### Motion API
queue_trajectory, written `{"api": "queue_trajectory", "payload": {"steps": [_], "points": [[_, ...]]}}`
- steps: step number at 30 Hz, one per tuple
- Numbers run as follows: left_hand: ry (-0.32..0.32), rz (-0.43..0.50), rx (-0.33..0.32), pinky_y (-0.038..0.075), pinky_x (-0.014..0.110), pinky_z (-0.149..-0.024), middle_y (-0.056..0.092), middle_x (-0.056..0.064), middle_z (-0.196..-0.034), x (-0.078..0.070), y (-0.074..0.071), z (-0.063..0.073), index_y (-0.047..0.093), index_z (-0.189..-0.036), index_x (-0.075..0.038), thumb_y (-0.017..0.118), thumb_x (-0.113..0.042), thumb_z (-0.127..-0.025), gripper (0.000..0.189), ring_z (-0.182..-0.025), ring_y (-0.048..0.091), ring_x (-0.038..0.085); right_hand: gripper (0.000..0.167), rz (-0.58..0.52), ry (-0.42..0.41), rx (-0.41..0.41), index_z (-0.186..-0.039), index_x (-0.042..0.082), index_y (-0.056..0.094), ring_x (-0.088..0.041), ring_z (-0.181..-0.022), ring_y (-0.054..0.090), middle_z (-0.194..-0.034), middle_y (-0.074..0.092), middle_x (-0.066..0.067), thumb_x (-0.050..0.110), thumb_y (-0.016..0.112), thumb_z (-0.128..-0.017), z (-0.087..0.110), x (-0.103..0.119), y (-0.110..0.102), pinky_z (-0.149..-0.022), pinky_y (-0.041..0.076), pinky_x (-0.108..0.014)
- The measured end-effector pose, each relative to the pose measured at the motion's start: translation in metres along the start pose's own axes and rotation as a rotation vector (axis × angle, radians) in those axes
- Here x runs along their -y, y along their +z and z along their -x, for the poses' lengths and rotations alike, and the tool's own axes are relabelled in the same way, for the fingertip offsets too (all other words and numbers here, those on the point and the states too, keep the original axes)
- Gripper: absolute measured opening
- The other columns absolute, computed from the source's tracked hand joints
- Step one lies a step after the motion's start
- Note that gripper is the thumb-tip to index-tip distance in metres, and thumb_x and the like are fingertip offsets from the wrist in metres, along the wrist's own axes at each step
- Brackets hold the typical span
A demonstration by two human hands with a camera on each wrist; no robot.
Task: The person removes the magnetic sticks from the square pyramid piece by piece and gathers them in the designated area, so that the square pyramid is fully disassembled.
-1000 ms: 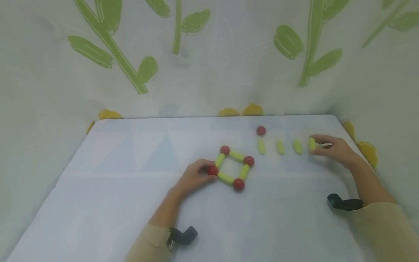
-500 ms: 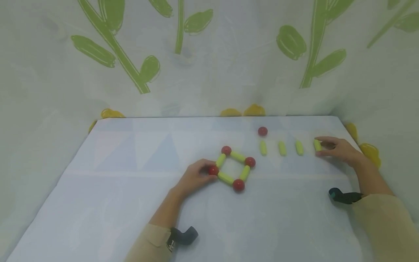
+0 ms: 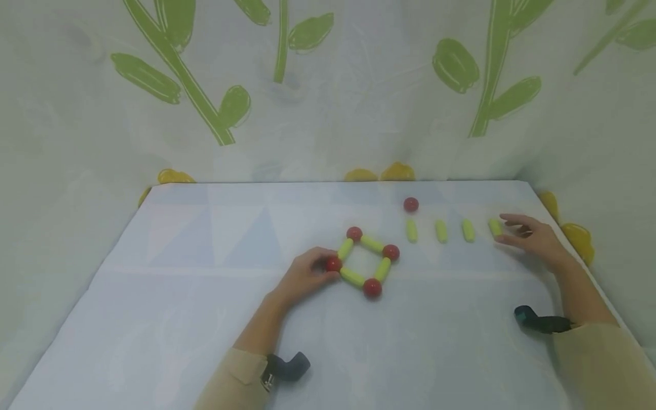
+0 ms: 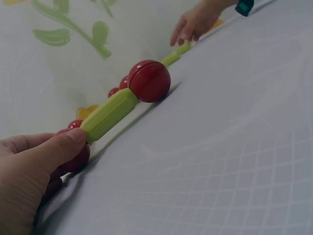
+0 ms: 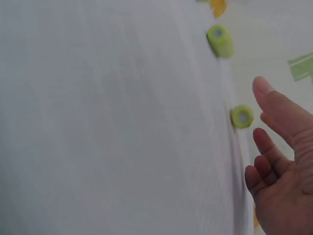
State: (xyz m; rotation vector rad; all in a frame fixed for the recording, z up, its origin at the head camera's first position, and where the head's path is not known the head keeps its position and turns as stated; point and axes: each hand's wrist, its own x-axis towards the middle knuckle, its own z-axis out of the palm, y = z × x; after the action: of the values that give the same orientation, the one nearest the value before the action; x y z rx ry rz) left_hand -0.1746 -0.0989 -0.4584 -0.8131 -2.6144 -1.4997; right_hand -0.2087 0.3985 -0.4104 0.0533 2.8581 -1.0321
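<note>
Right wrist alone shows a green stick [image 5: 242, 116] end-on.

- Head view: taken from above the near side, facing forward and down; the most distant of the three, spanning the surface [image 3: 179, 324], left hand [image 3: 306, 270], right hand [image 3: 535, 238] and leaf-patterned backdrop [image 3: 359, 119].
- Left wrist view: low and close behind the left hand, rolled so that the surface slopes, facing along the square of red balls and green rods [image 4: 110, 115] toward the right hand.
- Right wrist view: close to the right hand at the frame's right, rolled until the surface stands nearly upright; two loose green rods [image 5: 242, 117] show their ends.
- Shared: right hand, all three views; left hand and square, head and left wrist views.
</note>
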Motion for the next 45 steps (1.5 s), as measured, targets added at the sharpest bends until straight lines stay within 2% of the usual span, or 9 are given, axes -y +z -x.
{"api": "queue_trajectory", "payload": {"steps": [3,7,10,15,20,25,35,40,45], "points": [[0.003,-0.001,-0.004,0.047,0.032,-0.097,0.064,-0.004,-0.114,0.001,0.000,0.000,0.063,-0.117,-0.016,0.077,-0.020,-0.078,0.042,-0.111,0.057,0.012,0.068,-0.018,-0.019,-0.065,-0.139,0.002,0.041,-0.036,-0.111,0.040,-0.131,0.044,-0.021,0.041,0.065,-0.087,0.007,0.010,0.010,-0.083,0.042,-0.043],[0.007,0.006,-0.008,0.047,0.033,-0.096,0.064,-0.005,-0.114,0.002,0.000,-0.001,0.063,-0.117,-0.017,0.077,-0.021,-0.078,0.042,-0.111,0.057,0.013,0.059,-0.066,-0.102,-0.101,-0.134,0.006,0.049,-0.013,-0.098,0.043,-0.116,0.052,0.004,0.035,0.068,-0.086,0.016,0.030,0.022,-0.074,0.039,-0.018],[0.002,0.019,0.001,0.047,0.033,-0.096,0.064,-0.006,-0.114,0.003,0.000,-0.001,0.063,-0.117,-0.017,0.076,-0.021,-0.079,0.041,-0.111,0.057,0.012,0.052,-0.113,-0.195,-0.097,-0.130,0.006,0.053,-0.005,-0.093,0.044,-0.109,0.052,0.017,0.027,0.070,-0.085,0.022,0.046,0.030,-0.071,0.039,-0.009],[-0.007,0.033,0.016,0.047,0.032,-0.096,0.064,-0.007,-0.113,0.004,0.000,-0.002,0.063,-0.118,-0.019,0.076,-0.022,-0.079,0.042,-0.109,0.057,0.010,0.045,-0.163,-0.396,-0.074,-0.123,0.001,0.058,-0.007,-0.090,0.049,-0.107,0.055,0.018,0.009,0.073,-0.082,0.027,0.071,0.047,-0.074,0.041,-0.007],[-0.002,0.031,0.024,0.048,0.031,-0.095,0.065,-0.007,-0.112,0.004,0.000,-0.002,0.064,-0.118,-0.019,0.077,-0.022,-0.078,0.042,-0.107,0.058,0.010,0.043,-0.197,-0.542,-0.007,-0.119,-0.003,0.059,-0.010,-0.089,0.052,-0.107,0.060,0.004,0.000,0.073,-0.078,0.029,0.092,0.063,-0.076,0.042,-0.009],[-0.022,0.047,0.045,0.049,0.030,-0.093,0.065,-0.009,-0.109,0.003,-0.002,-0.003,0.064,-0.117,-0.020,0.077,-0.020,-0.078,0.042,-0.105,0.058,0.008,0.040,-0.193,-0.554,0.083,-0.120,0.001,0.060,-0.017,-0.091,0.053,-0.108,0.063,-0.009,0.005,0.072,-0.081,0.028,0.107,0.079,-0.078,0.046,-0.017],[-0.106,0.049,0.081,0.047,0.031,-0.094,0.064,-0.014,-0.108,-0.001,-0.005,-0.001,0.065,-0.115,-0.025,0.077,-0.022,-0.078,0.038,-0.106,0.056,0.003,0.036,-0.227,-0.611,0.299,-0.118,0.008,0.061,-0.012,-0.098,0.056,-0.111,0.064,-0.004,0.010,0.071,-0.083,0.023,0.124,0.122,-0.083,0.049,-0.020],[-0.118,0.061,0.087,0.047,0.031,-0.095,0.063,-0.016,-0.108,-0.002,-0.004,0.000,0.065,-0.114,-0.026,0.077,-0.020,-0.078,0.038,-0.106,0.056,0.002,0.035,-0.193,-0.579,0.295,-0.115,0.013,0.062,-0.011,-0.091,0.053,-0.104,0.063,0.002,0.015,0.073,-0.082,0.026,0.129,0.133,-0.079,0.048,-0.020],[-0.129,0.059,0.087,0.047,0.032,-0.095,0.063,-0.016,-0.108,-0.004,-0.005,0.001,0.065,-0.114,-0.027,0.076,-0.019,-0.078,0.038,-0.107,0.055,0.003,0.030,-0.208,-0.580,0.287,-0.112,0.013,0.063,-0.011,-0.091,0.054,-0.103,0.064,0.002,0.013,0.072,-0.083,0.025,0.127,0.139,-0.083,0.048,-0.017]]}}
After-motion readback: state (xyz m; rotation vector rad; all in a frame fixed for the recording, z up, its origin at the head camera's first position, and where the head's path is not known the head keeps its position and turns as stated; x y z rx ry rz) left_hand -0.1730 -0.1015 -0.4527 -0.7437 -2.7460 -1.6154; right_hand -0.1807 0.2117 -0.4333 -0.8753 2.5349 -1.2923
